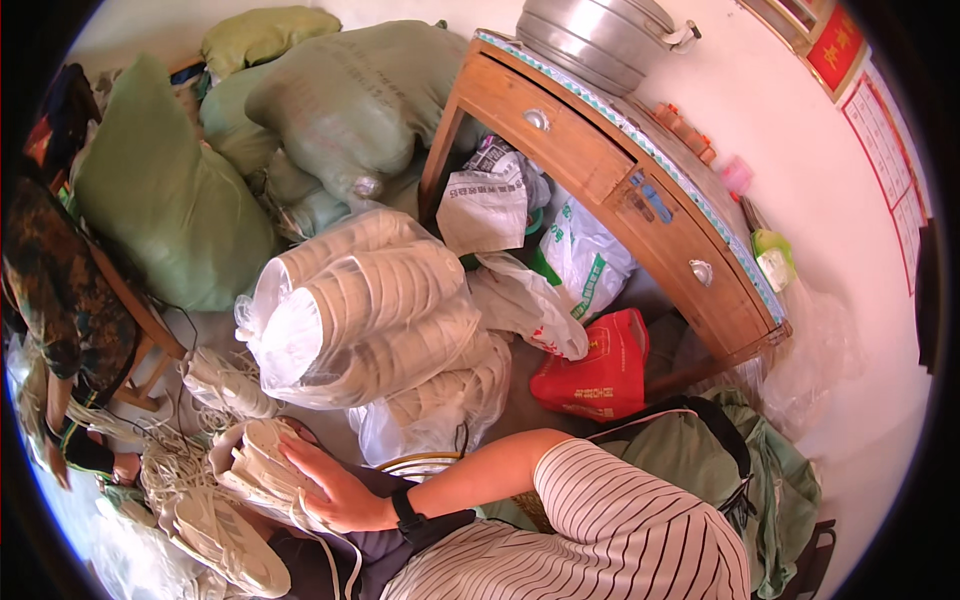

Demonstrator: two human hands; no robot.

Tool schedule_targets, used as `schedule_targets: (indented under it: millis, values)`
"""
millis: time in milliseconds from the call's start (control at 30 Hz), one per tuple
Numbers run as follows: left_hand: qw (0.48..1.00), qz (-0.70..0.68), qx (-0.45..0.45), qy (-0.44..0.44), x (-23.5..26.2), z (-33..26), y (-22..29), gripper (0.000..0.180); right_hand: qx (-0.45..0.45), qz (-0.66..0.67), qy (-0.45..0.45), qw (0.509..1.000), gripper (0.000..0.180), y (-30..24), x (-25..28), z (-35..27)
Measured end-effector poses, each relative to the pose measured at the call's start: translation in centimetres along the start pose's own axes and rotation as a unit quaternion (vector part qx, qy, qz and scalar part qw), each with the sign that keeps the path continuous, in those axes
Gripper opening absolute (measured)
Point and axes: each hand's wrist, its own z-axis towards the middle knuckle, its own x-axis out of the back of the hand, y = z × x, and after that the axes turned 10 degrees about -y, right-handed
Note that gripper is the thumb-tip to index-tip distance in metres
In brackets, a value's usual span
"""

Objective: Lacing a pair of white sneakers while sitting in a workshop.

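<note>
My right hand (345,492), with a dark band on its wrist, rests on a stack of nested beige shoe uppers (250,462) over my lap. Its fingers stretch across the stack's top, and the thumb lies along the near side, gripping it. Pale cords (335,565) hang down from beneath this hand. Close by on the near left is another beige shoe upper (225,540) with a rounded toe. Loose strings (170,470) spread in a tangle left of the stack. My left hand does not show.
Clear plastic bags of nested uppers (370,300) stand ahead. Behind them are stuffed green sacks (170,190). A wooden desk (580,160) bearing a metal pot (595,40) is at right, a red bag (595,365) below. At far left sits a person in camouflage clothing (70,290).
</note>
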Motion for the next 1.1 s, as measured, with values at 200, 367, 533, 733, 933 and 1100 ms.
schedule_targets:
  millis: [200,367,533,733,933,1100]
  values:
    - [1.000,-0.005,0.015,0.015,0.2,-0.1,-0.4,0.013,-0.010,-0.007,-0.008,1.000,0.073,0.1,0.3,0.1]
    - [0.999,-0.005,0.030,0.025,0.1,-0.2,-0.8,0.014,-0.006,-0.005,-0.008,1.000,0.073,0.5,0.1,-0.2]
    - [0.998,-0.006,0.044,0.036,0.2,-0.5,-1.0,0.014,-0.008,-0.003,-0.008,1.000,0.074,0.5,0.2,-0.2]
    - [0.997,-0.008,0.059,0.049,0.5,-0.8,-1.3,0.014,-0.003,-0.013,-0.001,1.000,0.076,0.6,0.2,0.1]
    - [0.995,-0.010,0.074,0.062,0.3,-1.0,-2.2,0.014,0.002,-0.019,0.012,1.000,0.073,0.6,0.2,-0.2]
    - [0.994,-0.019,0.090,0.060,-0.1,-0.6,-3.5,0.015,0.002,-0.011,0.019,1.000,0.074,0.7,0.7,-0.5]
